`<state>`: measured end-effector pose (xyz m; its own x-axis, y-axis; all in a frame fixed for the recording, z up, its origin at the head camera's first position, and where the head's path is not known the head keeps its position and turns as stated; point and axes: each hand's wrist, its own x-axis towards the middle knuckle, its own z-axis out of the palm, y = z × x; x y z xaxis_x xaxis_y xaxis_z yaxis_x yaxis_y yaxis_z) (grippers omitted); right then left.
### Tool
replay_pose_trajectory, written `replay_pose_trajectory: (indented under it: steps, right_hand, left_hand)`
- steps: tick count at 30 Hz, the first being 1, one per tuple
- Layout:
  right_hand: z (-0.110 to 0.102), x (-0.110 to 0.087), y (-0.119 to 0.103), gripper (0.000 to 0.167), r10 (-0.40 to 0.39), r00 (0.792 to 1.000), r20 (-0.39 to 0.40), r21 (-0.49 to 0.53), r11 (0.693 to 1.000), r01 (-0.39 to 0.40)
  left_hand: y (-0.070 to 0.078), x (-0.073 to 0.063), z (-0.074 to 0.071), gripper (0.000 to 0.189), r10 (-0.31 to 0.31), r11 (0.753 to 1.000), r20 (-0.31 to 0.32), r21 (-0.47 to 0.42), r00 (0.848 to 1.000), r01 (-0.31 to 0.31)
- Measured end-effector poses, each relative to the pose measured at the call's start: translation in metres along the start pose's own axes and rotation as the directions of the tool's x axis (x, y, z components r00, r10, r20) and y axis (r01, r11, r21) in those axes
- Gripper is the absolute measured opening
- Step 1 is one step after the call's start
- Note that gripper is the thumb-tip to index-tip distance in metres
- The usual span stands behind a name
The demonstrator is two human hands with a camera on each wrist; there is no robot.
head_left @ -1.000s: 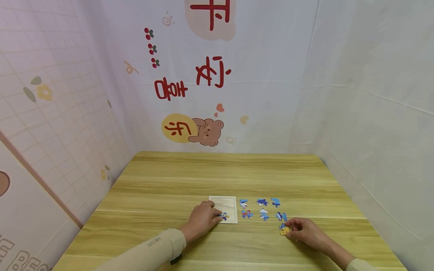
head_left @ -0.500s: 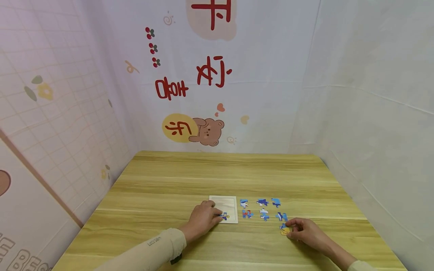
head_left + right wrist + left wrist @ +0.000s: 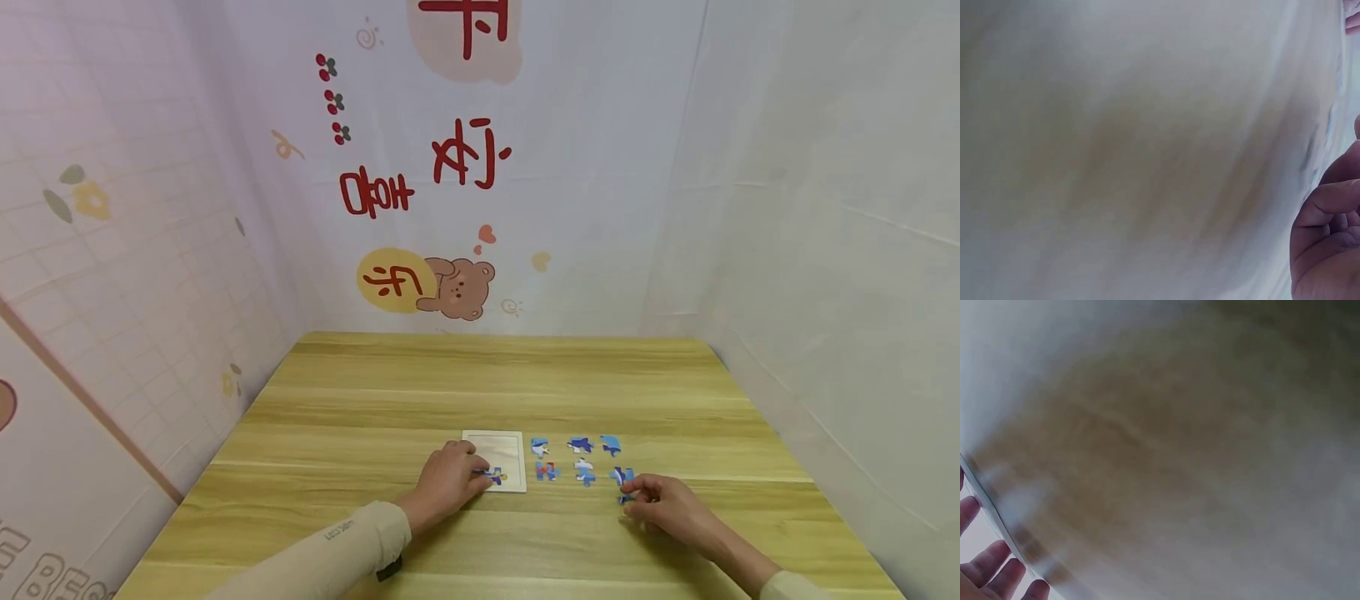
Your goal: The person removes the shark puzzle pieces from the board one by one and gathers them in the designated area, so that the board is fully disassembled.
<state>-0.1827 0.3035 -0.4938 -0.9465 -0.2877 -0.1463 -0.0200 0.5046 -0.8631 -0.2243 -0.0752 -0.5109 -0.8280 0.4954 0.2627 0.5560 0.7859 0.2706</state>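
Note:
In the head view my left hand (image 3: 448,475) rests over the left side of a white puzzle tray (image 3: 519,462), fingertips inside its lower part. A blue-and-yellow puzzle piece (image 3: 498,477) shows in the tray beside those fingertips; anything under the hand is hidden. My right hand (image 3: 667,502) pinches another puzzle piece (image 3: 624,499), blue with a bit of yellow, between thumb and index finger. That piece is partly covered by the fingers and overlaps a blue piece (image 3: 619,475) just beyond it. The right wrist view catches the right hand (image 3: 1329,231) with curled fingers at its edge.
Right of the tray, several loose pieces lie in two rows on the wood-grain table (image 3: 375,392), among them a red-and-blue one (image 3: 547,472) and a dark blue one (image 3: 580,445). A printed cloth wall (image 3: 600,208) stands behind the table.
The right hand has moved slightly away from me and left with its piece, whose yellow part is now mostly out of sight. The left hand stays on the tray.

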Motion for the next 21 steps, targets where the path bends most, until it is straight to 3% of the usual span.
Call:
replay_pose_trajectory:
  steps: [9, 16, 21]
  right_hand:
    - [0.031, 0.015, -0.036, 0.031, -0.012, 1.0, -0.012, 0.057, 0.998, 0.013]
    - [0.071, 0.036, -0.066, 0.029, -0.051, 0.998, -0.023, 0.092, 0.994, 0.053]
    - [0.101, 0.051, -0.083, 0.03, -0.051, 0.998, -0.043, 0.095, 0.994, 0.055]
  left_hand:
    - [0.0, 0.001, -0.004, 0.025, -0.021, 0.999, 0.024, -0.032, 1.0, 0.021]
    - [-0.005, 0.001, -0.003, 0.026, -0.002, 1.0, -0.029, 0.01, 1.0, 0.003]
    - [-0.012, -0.002, -0.008, 0.025, -0.021, 1.0, -0.012, 0.01, 1.0, 0.021]
